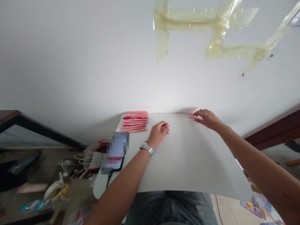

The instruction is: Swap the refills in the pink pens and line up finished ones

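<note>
My right hand (207, 118) is at the back right of the white table (182, 162), its fingertips closed around a slim pink pen (196, 117). Part of that pen is covered by the fingers, and a second one may lie just behind it. Nearer the middle, my left hand (159, 132), with a metal watch (147, 148) on its wrist, hovers low or rests over the tabletop. Its fingers are curled in, and nothing shows between them. To its left, several pink pens (134, 122) lie side by side in a stack, one of them brighter red.
A phone (116, 150), blurred out, lies at the table's left edge with a cable (109, 179) running off it. A white wall (105, 62) with yellowed tape (187, 22) rises behind the table. On the floor are a cup (53, 190) and a bottle (32, 206).
</note>
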Action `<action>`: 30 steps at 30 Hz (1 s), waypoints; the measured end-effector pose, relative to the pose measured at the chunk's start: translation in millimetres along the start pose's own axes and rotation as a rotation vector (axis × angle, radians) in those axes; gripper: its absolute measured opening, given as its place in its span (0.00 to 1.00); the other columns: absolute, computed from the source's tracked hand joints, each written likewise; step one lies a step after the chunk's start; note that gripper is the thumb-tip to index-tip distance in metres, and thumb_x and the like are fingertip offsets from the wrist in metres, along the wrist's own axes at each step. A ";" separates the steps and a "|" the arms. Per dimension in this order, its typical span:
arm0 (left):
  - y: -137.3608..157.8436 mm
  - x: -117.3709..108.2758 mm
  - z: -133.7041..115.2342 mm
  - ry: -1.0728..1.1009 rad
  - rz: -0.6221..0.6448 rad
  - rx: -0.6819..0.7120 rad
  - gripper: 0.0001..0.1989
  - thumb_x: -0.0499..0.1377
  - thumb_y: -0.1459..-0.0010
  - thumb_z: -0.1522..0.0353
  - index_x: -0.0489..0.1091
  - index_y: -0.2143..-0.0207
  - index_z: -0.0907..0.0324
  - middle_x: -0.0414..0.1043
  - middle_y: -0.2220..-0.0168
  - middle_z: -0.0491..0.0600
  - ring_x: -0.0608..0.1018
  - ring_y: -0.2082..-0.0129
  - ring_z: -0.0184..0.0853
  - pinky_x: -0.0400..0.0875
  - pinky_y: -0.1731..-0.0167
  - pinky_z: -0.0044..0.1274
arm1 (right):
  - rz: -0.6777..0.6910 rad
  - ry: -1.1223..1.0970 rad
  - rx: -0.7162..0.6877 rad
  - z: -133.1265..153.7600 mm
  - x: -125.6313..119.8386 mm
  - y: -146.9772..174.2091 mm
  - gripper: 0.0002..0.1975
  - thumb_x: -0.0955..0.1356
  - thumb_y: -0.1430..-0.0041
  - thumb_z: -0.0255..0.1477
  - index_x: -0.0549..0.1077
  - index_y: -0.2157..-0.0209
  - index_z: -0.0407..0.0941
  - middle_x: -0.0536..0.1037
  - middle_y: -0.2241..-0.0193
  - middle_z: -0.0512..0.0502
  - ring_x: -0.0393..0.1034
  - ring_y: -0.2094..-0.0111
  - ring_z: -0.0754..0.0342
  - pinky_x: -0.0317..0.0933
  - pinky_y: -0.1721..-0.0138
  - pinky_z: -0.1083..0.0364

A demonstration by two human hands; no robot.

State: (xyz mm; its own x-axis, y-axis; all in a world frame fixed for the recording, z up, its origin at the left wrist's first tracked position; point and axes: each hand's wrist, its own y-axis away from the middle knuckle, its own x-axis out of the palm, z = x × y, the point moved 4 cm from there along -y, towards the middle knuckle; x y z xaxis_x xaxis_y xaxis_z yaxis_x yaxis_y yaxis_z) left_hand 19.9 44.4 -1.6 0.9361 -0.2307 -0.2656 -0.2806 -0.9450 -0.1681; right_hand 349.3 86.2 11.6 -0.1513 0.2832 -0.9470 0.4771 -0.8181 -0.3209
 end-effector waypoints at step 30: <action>-1.2 0.7 3.5 0.004 0.012 0.014 0.15 0.57 0.34 0.57 0.74 0.61 0.59 0.80 0.68 0.50 0.82 0.71 0.31 0.77 0.69 0.20 | 0.040 0.143 0.052 0.7 -4.6 0.9 0.10 0.66 0.34 0.28 0.78 0.56 0.49 0.79 0.60 0.42 0.71 0.60 0.46 0.61 0.61 0.49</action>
State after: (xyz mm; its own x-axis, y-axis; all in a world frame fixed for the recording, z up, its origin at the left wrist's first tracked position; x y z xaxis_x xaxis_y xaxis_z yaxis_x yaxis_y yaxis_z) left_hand 20.1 46.1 -4.9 0.9334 -0.2430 -0.2642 -0.2949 -0.9388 -0.1782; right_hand 349.8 83.8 15.7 -0.0069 0.3154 -0.9489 0.4346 -0.8537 -0.2869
